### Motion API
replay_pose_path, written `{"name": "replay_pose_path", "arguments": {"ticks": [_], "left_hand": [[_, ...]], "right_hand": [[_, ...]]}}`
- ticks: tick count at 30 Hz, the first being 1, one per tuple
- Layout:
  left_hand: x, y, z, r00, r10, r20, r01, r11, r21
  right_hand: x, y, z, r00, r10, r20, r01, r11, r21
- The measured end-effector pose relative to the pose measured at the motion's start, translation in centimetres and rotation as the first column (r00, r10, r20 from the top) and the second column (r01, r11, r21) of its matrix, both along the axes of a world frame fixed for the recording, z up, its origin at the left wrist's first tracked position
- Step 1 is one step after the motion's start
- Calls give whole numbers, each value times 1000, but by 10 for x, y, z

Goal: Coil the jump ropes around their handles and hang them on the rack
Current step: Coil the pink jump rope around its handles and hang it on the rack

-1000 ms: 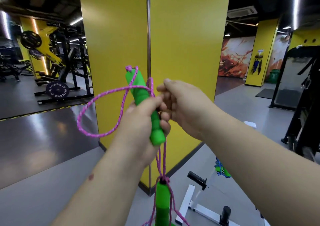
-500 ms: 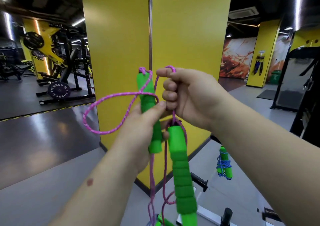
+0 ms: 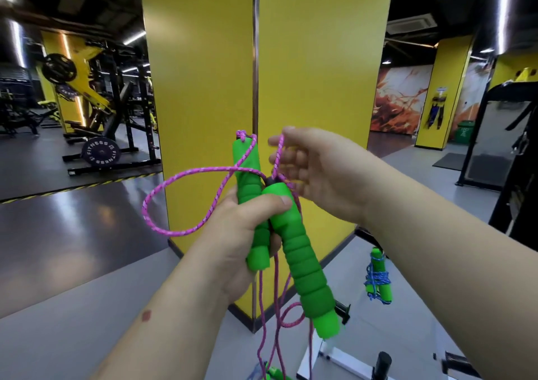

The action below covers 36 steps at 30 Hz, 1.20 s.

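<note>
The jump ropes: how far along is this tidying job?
One rope with a blue cord already looks coiled around its green handles and hangs lower right. In hand: the left hand grips both green handles of the pink rope together, while the right hand holds a strand near their tops. Left: most of the pink cord dangles loose, unwound, and this rope is not yet hung.
</note>
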State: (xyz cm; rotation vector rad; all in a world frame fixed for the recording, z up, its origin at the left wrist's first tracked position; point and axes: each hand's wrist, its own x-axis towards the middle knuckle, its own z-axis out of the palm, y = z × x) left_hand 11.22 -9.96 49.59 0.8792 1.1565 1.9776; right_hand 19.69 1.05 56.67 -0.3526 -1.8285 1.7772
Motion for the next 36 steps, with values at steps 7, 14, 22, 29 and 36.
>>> {"name": "replay_pose_path", "arguments": {"ticks": [7, 14, 22, 29, 36], "left_hand": [[-6, 0, 1, 979, 119, -165, -125, 992, -27], [-17, -3, -1, 986, 143, -92, -159, 967, -202], [-39, -6, -9, 195, -252, -948, -766, 565, -308], [-26, -4, 12, 185, -201, -962, -814, 517, -264], [-7, -7, 27, 962, -30, -272, -68, 937, -343]], "right_hand": [[4, 2, -16, 999, 19, 46, -25, 992, 124], [-1, 3, -14, 955, -276, -114, 294, 932, 209], [-4, 11, -19, 867, -475, -151, 494, 778, 388], [-2, 18, -25, 864, -481, -149, 502, 797, 335], [-6, 18, -31, 871, -454, -189, 490, 834, 253]]}}
